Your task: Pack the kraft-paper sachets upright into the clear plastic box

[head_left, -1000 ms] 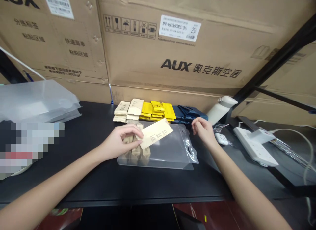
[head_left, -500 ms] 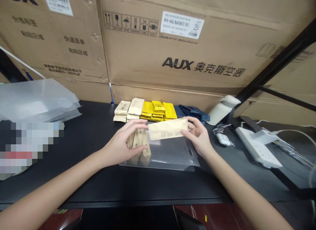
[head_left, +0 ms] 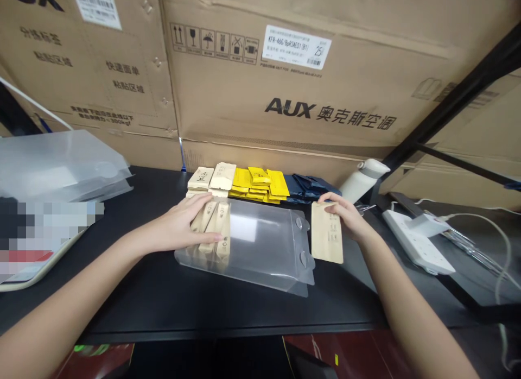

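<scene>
A clear plastic pouch (head_left: pixel 264 248) with round snaps at its right end lies on the black table. Several tan paper packets (head_left: pixel 223 219) with dark print stand side by side in its left part. My left hand (head_left: pixel 185 224) grips the pouch there, fingers on the far side and thumb across the packets. Just off the pouch's right end, my right hand (head_left: pixel 345 213) pinches the upper edge of a single tan paper packet (head_left: pixel 326 238), which hangs upright with its printed face toward me.
Behind the pouch sit cream packets (head_left: pixel 222 177), yellow packets (head_left: pixel 256 183) and dark blue packets (head_left: pixel 301 188). A white bottle (head_left: pixel 362 181) leans at the right, near a power strip (head_left: pixel 419 240). Clear plastic sheets (head_left: pixel 61 162) lie left. Large cardboard boxes (head_left: pixel 285 118) form the back.
The packet in my right hand moved right, from over the pouch to beyond its right end, and turned from level to upright. My left hand and the pouch shifted left.
</scene>
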Tool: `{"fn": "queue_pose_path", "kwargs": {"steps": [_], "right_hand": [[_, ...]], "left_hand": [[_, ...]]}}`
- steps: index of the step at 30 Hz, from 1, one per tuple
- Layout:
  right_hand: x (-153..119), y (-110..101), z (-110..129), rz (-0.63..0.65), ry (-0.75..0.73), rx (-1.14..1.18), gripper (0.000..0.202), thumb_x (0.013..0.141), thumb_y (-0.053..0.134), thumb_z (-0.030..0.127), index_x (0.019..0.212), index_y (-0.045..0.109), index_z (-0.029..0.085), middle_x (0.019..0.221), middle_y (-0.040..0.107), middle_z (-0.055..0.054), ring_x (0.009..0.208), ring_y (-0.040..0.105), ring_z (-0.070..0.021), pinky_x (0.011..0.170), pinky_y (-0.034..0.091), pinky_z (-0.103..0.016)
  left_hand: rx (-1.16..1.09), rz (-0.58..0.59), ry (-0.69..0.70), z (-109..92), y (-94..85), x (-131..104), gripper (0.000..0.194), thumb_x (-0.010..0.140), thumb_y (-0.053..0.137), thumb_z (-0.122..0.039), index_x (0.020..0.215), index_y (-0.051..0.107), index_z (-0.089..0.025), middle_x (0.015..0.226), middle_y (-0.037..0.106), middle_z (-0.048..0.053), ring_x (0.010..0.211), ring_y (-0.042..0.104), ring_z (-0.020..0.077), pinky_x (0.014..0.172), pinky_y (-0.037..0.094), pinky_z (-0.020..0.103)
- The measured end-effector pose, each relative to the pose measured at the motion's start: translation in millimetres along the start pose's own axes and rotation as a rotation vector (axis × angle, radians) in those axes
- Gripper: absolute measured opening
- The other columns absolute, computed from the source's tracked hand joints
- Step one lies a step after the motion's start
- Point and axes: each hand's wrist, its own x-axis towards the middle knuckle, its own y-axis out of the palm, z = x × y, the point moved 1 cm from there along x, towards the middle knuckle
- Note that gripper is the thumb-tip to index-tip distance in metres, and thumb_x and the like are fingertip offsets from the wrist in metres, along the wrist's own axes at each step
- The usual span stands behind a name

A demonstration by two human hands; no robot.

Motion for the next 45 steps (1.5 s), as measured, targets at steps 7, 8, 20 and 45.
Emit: {"fn": "queue_pose_path", "kwargs": {"steps": [7, 8, 20, 45], "right_hand": [[-2, 16, -5, 0.267, 0.070, 0.054, 0.041, 0.069, 0.083, 0.035, 0.074, 0.045, 0.021, 0.071, 0.068, 0.001, 0.062, 0.069, -0.0164, 0.053, 0.054, -0.026], [-3, 18, -6, 0.313, 0.076, 0.073, 0.041, 0.070, 0.084, 0.034, 0.075, 0.046, 0.021, 0.074, 0.069, 0.000, 0.065, 0.070, -0.0164, 0.055, 0.056, -0.026], [-15, 64, -21, 0.566, -0.008, 0.176, 0.036, 0.072, 0.086, 0.023, 0.100, 0.064, 0.020, 0.096, 0.075, 0.000, 0.087, 0.073, -0.0127, 0.082, 0.059, -0.028], [-43, 107, 2, 0.493, -0.324, -0.224, 0.021, 0.093, 0.064, 0.040, 0.094, 0.075, 0.023, 0.103, 0.075, -0.004, 0.095, 0.069, -0.0218, 0.087, 0.055, -0.040]], "left_hand": [[0.083, -0.100, -0.008, -2, -1.2, 1, 0.100, 0.074, 0.059, -0.079, 0.150, 0.042, -0.017, 0.150, 0.044, 0.020, 0.136, 0.044, 0.0436, 0.110, 0.040, 0.058], [0.081, -0.108, -0.006, -2, -0.7, 1, 0.098, 0.074, 0.060, -0.079, 0.149, 0.043, -0.017, 0.148, 0.045, 0.019, 0.135, 0.044, 0.0436, 0.109, 0.041, 0.058], [-0.077, -0.126, 0.062, -10, 10.0, 2, 0.084, 0.078, 0.065, -0.069, 0.145, 0.046, -0.022, 0.147, 0.042, 0.016, 0.133, 0.049, 0.0389, 0.112, 0.041, 0.054], [-0.388, -0.025, 0.308, -34, 36.6, 0, 0.082, 0.077, 0.078, -0.046, 0.148, 0.039, -0.028, 0.151, 0.043, 0.013, 0.121, 0.057, 0.0305, 0.100, 0.052, 0.045]]}}
